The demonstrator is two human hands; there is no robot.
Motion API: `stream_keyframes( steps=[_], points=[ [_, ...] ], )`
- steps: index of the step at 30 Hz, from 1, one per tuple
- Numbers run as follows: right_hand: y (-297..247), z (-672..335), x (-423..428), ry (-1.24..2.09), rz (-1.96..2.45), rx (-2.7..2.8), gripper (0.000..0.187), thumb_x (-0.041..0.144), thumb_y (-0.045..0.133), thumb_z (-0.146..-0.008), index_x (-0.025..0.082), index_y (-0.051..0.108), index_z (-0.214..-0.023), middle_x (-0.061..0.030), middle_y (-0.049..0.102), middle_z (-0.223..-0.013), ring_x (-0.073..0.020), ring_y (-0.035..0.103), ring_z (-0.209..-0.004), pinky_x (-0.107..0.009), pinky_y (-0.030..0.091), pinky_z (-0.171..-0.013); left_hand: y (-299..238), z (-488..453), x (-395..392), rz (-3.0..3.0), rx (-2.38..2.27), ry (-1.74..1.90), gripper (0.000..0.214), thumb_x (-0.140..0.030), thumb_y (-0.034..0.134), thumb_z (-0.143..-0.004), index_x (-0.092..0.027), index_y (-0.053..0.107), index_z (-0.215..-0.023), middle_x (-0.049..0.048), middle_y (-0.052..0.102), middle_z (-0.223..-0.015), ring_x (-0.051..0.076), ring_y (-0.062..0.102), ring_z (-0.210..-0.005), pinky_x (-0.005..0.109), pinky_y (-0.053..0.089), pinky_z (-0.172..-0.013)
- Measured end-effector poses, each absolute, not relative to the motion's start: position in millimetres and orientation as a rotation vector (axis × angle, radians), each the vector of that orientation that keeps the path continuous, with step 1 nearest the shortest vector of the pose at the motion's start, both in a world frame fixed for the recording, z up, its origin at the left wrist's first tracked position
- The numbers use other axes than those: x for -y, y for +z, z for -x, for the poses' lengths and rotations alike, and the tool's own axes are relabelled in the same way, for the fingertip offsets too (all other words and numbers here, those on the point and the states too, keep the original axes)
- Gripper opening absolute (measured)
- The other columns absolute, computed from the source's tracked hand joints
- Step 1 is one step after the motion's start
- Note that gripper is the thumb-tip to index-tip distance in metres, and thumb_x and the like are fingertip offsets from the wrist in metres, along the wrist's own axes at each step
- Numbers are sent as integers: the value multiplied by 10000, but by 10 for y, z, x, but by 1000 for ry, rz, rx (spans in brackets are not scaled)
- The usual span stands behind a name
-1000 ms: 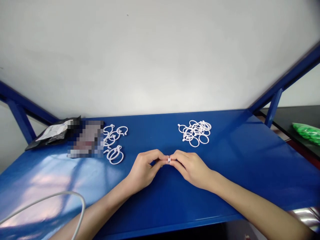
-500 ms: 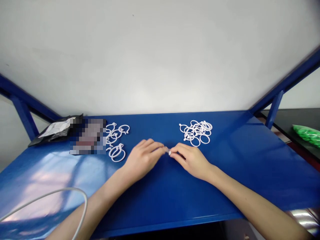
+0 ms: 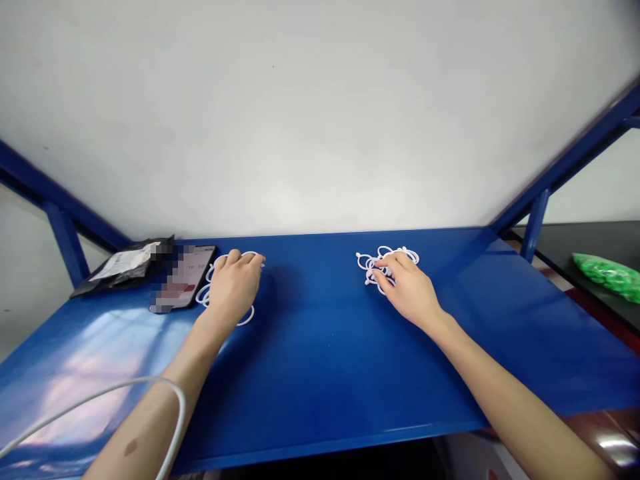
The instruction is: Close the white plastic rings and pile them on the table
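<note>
On the blue worktop (image 3: 325, 373), we see the left hand (image 3: 233, 283) over the left cluster of white rings (image 3: 204, 294), toward the far left corner and just beside a phone (image 3: 194, 272); its curled fingers hide most of the cluster, so we cannot tell whether they grip a ring. Well apart from it, we find the right hand (image 3: 409, 288) over the near right side of the right pile of white rings (image 3: 371, 261), near the far edge, thumb and forefinger bent toward each other, and whether they hold a ring we cannot make out.
</note>
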State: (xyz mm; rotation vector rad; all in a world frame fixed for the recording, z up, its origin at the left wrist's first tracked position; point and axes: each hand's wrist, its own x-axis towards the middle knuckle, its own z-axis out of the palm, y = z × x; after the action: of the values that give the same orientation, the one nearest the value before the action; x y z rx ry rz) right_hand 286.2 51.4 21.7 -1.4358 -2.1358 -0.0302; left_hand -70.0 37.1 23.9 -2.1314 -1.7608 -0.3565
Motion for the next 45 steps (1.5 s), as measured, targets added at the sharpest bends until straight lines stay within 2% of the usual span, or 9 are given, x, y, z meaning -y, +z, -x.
stream_keyframes(
  steps=[2,5,9,12,17,25,30,39,45],
  points=[
    [235,-2798,-441,-13,1345,2150,153,294,556,-1008,224,680,-1063,-81,689,-1093,-259,689,-1007,-353,579,-696,284,576,-342,2152,1736,-457,228,-171,479,-995,-181,682,-1099,130,728,-1063,326,588,-976,467,417,-855],
    [236,-2675,-311,125,1154,2220,171,289,550,-1015,229,664,-1127,-98,683,-1129,-260,679,-1037,-391,610,-759,314,296,-230,2309,1699,-674,207,-206,505,-994,-187,687,-1091,114,727,-1042,309,601,-990,474,442,-892],
    [189,-2516,-153,346,912,2270,212,262,591,-1004,238,623,-1212,-98,673,-1264,-260,641,-1170,-466,588,-947,280,-105,19,2872,1553,-1041,194,-195,483,-1012,-213,656,-1099,67,707,-1048,207,645,-987,359,506,-896],
    [175,-2470,-93,490,806,2270,194,246,601,-1004,232,619,-1197,-86,701,-1234,-242,640,-1174,-456,567,-990,258,-274,160,3127,1645,-1315,138,-209,515,-1008,-216,635,-1076,39,704,-1008,153,667,-894,284,537,-809],
    [213,-2480,-80,683,849,2220,132,265,599,-1015,256,651,-1136,-55,726,-1179,-222,664,-1132,-423,555,-983,289,-286,178,2991,2099,-1837,107,-298,611,-961,-191,612,-966,4,710,-815,124,654,-667,240,536,-624],
    [207,-2434,-63,698,869,2234,139,250,535,-1040,227,672,-1042,-44,749,-1005,-197,700,-956,-347,571,-829,234,-266,147,2931,2077,-1711,118,-307,693,-909,-213,762,-892,29,773,-876,161,705,-788,265,562,-726],
    [229,-2438,-61,715,864,2235,97,256,583,-1014,224,656,-1069,-43,739,-1030,-204,684,-961,-363,563,-842,220,-278,162,2858,2147,-1930,149,-335,715,-896,-192,758,-896,29,762,-861,138,688,-694,245,567,-651],
    [233,-2404,-1,523,810,2316,174,219,474,-1063,196,645,-1039,-62,735,-986,-206,664,-916,-353,569,-801,200,-329,179,2921,2124,-2253,125,-295,776,-850,-171,758,-837,31,730,-816,130,698,-664,238,561,-635],
    [164,-2407,61,307,747,2412,230,130,408,-1055,142,638,-1054,-93,723,-970,-226,630,-879,-370,577,-758,150,-348,216,2963,1929,-2100,118,-263,743,-882,-169,743,-810,26,715,-791,127,686,-674,236,541,-647]
  ],
)
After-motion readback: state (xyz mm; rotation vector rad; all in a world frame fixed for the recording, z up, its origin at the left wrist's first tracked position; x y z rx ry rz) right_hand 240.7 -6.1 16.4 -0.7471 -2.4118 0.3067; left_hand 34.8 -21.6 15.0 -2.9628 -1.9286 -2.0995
